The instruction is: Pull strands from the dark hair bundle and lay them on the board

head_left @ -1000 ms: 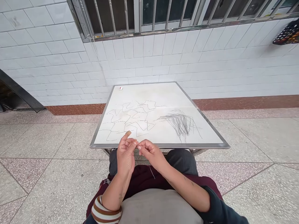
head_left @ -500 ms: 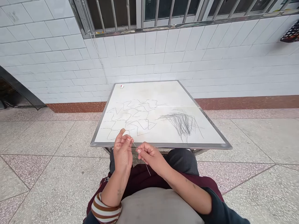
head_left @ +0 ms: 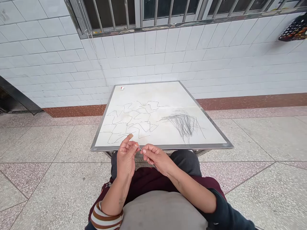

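My left hand (head_left: 126,155) and my right hand (head_left: 154,156) meet just below the near edge of a low white table (head_left: 168,95). Both pinch one thin wire (head_left: 146,157) that runs between the fingertips and trails down past the right hand over my lap. A strip of tan tape wraps the left forefinger tip. On the table lie several bent zigzag wire shapes (head_left: 130,121) at the left and a loose pile of straight dark wires (head_left: 184,123) at the right.
A small red and white object (head_left: 122,88) sits at the table's far left corner. A white tiled wall with a barred window stands behind. A dark mesh basket (head_left: 294,32) hangs at the upper right. Speckled floor tiles surround the table.
The hands spread apart, drawing the wire out between them, then closed together again. The view shifted slightly.
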`<control>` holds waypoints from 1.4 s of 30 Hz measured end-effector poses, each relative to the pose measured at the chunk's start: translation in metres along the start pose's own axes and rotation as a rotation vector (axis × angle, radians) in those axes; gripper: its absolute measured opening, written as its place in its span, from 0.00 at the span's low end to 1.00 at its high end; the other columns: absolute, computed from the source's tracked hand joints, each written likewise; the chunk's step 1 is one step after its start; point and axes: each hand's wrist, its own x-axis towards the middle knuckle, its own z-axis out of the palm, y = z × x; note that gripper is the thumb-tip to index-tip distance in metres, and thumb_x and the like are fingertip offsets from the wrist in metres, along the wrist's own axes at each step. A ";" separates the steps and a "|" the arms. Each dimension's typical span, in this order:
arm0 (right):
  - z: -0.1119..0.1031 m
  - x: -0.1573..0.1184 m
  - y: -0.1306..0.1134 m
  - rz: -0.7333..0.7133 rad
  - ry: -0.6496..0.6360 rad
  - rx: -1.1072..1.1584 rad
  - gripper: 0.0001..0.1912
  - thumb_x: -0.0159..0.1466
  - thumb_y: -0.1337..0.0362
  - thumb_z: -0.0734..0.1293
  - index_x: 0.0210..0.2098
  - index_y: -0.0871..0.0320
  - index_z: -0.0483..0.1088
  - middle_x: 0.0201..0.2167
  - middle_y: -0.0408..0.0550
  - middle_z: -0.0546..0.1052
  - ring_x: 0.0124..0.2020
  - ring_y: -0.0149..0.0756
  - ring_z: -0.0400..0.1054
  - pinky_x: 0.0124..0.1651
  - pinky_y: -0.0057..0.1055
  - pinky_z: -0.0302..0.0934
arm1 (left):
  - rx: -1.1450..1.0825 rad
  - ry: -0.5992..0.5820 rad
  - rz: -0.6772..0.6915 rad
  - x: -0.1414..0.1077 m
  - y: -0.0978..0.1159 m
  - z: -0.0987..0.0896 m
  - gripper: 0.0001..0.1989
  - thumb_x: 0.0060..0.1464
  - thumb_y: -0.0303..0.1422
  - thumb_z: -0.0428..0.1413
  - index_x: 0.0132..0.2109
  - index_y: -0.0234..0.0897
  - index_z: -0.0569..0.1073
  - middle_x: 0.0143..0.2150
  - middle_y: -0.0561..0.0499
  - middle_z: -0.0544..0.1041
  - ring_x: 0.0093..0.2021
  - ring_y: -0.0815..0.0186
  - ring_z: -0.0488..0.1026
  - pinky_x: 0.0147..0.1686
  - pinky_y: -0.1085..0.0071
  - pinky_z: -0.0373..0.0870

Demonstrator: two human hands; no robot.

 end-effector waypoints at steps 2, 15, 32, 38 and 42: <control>-0.001 -0.001 -0.001 0.000 -0.004 -0.001 0.13 0.59 0.54 0.67 0.31 0.59 0.69 0.21 0.39 0.67 0.21 0.23 0.53 0.23 0.23 0.44 | 0.011 -0.025 -0.026 -0.002 -0.002 0.000 0.21 0.46 0.27 0.63 0.49 0.39 0.73 0.30 0.56 0.70 0.29 0.74 0.68 0.34 0.74 0.67; -0.011 -0.009 0.004 -0.123 -0.088 -0.127 0.13 0.64 0.54 0.61 0.37 0.58 0.68 0.30 0.44 0.71 0.25 0.26 0.62 0.24 0.24 0.56 | 0.019 0.071 -0.042 -0.010 -0.006 0.004 0.14 0.44 0.27 0.64 0.40 0.36 0.76 0.30 0.55 0.70 0.29 0.74 0.69 0.33 0.75 0.67; -0.007 -0.009 0.002 -0.200 0.271 0.267 0.10 0.58 0.56 0.68 0.32 0.56 0.69 0.26 0.42 0.68 0.22 0.25 0.57 0.20 0.22 0.50 | -0.170 0.060 -0.082 -0.019 0.000 0.018 0.08 0.48 0.31 0.62 0.38 0.36 0.78 0.36 0.50 0.77 0.34 0.71 0.72 0.39 0.73 0.69; -0.007 -0.008 0.001 -0.123 0.285 0.407 0.10 0.57 0.57 0.69 0.31 0.57 0.68 0.26 0.41 0.65 0.23 0.25 0.54 0.20 0.22 0.47 | -0.187 0.019 -0.135 -0.020 0.004 0.019 0.11 0.51 0.34 0.60 0.42 0.35 0.77 0.38 0.48 0.78 0.35 0.71 0.73 0.37 0.74 0.69; -0.010 -0.009 0.000 -0.177 0.287 0.296 0.10 0.59 0.56 0.67 0.31 0.56 0.67 0.25 0.40 0.65 0.22 0.24 0.54 0.21 0.23 0.46 | -0.047 0.070 -0.111 -0.017 0.005 0.013 0.12 0.48 0.31 0.62 0.41 0.34 0.77 0.35 0.48 0.79 0.33 0.70 0.74 0.36 0.73 0.69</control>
